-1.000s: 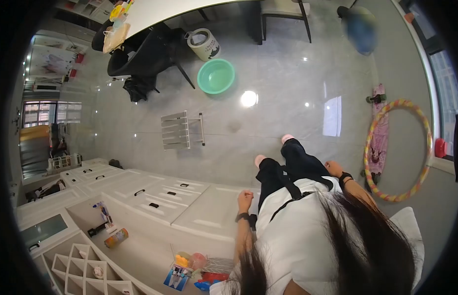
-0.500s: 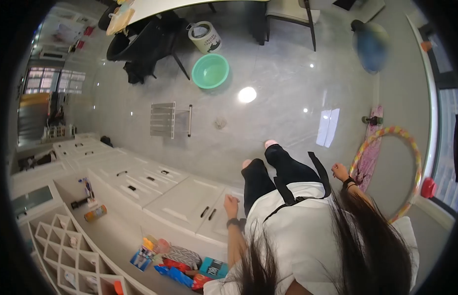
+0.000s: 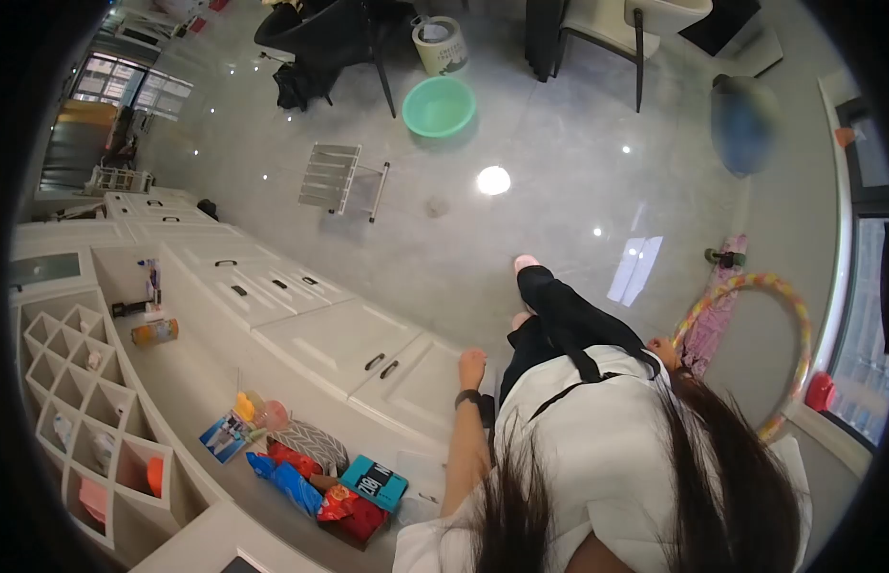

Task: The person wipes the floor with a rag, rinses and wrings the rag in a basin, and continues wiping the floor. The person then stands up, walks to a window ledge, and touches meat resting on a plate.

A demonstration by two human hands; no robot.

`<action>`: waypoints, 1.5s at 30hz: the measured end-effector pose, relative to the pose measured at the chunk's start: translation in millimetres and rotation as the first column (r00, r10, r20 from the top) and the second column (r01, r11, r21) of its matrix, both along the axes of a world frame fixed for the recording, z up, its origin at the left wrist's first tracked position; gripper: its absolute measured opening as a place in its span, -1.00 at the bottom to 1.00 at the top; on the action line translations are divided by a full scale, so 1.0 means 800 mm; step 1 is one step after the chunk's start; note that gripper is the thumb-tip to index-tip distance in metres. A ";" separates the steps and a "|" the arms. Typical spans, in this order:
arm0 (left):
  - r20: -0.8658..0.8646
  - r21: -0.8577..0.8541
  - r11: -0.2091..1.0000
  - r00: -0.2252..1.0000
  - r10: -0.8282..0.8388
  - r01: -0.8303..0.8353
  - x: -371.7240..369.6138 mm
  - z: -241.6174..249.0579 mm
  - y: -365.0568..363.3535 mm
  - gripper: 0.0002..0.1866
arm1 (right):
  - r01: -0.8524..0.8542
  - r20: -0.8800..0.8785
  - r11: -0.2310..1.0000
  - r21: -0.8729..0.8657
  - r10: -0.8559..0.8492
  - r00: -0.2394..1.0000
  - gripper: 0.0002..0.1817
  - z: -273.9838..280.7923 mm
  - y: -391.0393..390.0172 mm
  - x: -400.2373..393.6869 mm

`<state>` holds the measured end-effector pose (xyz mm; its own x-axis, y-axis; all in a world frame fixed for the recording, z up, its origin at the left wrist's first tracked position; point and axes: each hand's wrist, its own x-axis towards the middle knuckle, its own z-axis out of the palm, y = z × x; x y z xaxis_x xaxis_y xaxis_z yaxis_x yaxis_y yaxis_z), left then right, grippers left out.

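Note:
My left hand (image 3: 472,366) hangs beside the white cabinet doors, its fingers curled in with nothing seen in them. A dark band circles that wrist. On the other side, my right hand (image 3: 663,352) shows only in part beside my hip, partly covered by hair, its visible fingers curled and holding nothing I can see. It is nearest to a yellow and pink hoop (image 3: 804,325), which leans by the wall, apart from the hand. Behind the hoop is a pink patterned skateboard (image 3: 714,329).
A folding stool (image 3: 331,177) stands on the grey floor ahead, with a green basin (image 3: 439,107) and a pale bucket (image 3: 439,46) beyond it. Black chair (image 3: 330,38) at top. On the counter at left lie a teal box (image 3: 374,482), snack bags and an orange jar (image 3: 155,331).
My view has shifted forward and turned, so the stool, basin and counter things sit differently. One foot now leads the other. My right hand has dropped back closer to my hip.

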<state>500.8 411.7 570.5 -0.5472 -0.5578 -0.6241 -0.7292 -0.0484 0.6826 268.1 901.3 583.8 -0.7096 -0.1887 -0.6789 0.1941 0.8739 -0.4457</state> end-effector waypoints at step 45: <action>0.019 0.190 0.900 0.918 0.397 -0.393 0.165 -0.030 0.210 -0.91 | -0.336 0.025 0.942 -0.020 0.337 0.941 -0.73 0.020 0.020 -0.053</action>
